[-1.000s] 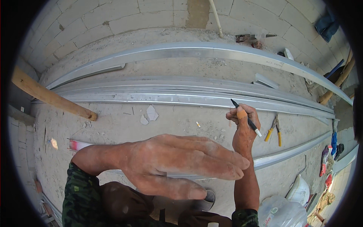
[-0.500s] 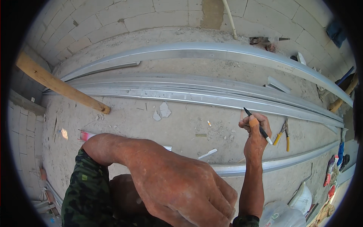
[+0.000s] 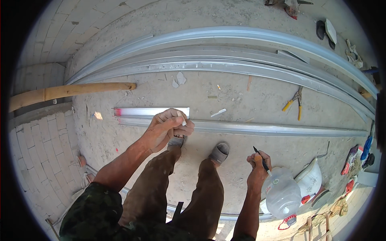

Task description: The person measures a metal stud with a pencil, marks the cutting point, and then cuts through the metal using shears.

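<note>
My left hand [image 3: 167, 126] is raised above the floor in front of my legs. Its curled fingers pinch a short white stick [image 3: 183, 120] that looks like a cigarette. Lower on the right, my right hand [image 3: 259, 162] is closed round a black marker pen [image 3: 264, 163] with a pale end, its dark tip pointing up and left. Below my left hand lies a long metal channel [image 3: 241, 127]. A shorter channel piece [image 3: 138, 111] with a pink-red marked end rests beside it, partly hidden by that hand.
Several long metal profiles [image 3: 209, 64] stretch across the floor farther off. Yellow-handled snips [image 3: 295, 103] lie at right. A large clear bottle [image 3: 283, 197] and a white sack [image 3: 309, 176] are near my right arm. From the left juts a wooden pole [image 3: 72, 90]. My sandalled feet [image 3: 220, 152] stand near the channel.
My left hand has moved down and away from me, bringing the white stick into sight. My right hand has drawn back toward me with the marker pen. The view has tilted downward.
</note>
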A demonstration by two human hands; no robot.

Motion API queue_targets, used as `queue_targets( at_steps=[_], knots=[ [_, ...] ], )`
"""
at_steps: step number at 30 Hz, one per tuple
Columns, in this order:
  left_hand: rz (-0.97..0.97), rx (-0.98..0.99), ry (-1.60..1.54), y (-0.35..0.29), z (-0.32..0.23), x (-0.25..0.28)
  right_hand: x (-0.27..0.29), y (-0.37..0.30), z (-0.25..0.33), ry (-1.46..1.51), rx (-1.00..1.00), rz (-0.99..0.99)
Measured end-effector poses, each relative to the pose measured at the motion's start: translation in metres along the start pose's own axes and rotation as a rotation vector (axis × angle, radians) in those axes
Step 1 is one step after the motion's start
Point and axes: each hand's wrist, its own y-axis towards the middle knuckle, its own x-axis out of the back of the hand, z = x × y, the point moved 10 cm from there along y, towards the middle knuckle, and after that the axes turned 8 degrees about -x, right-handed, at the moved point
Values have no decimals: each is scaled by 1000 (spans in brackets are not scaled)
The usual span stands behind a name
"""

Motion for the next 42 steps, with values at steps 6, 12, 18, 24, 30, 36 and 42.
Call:
queue_targets(
  at_steps=[6,12,18,24,30,36,42],
  knots=[
    [-300,199,-441,-11,35,-72,-18,-90,76,45,127,138],
    [-230,295,-490,-28,51,-137,-45,-127,119,30,302,187],
    [-100,418,-529,-46,54,-168,-39,-133,105,108,201,154],
    [-28,464,-485,-56,63,-170,-31,-142,95,102,237,115],
    [45,426,-360,-58,62,-152,-50,-156,96,71,507,140],
    [118,533,-263,-85,73,-132,-54,-201,72,61,685,-39],
    [215,573,-61,-110,57,-110,-69,-257,60,-75,759,-141]
  ],
)
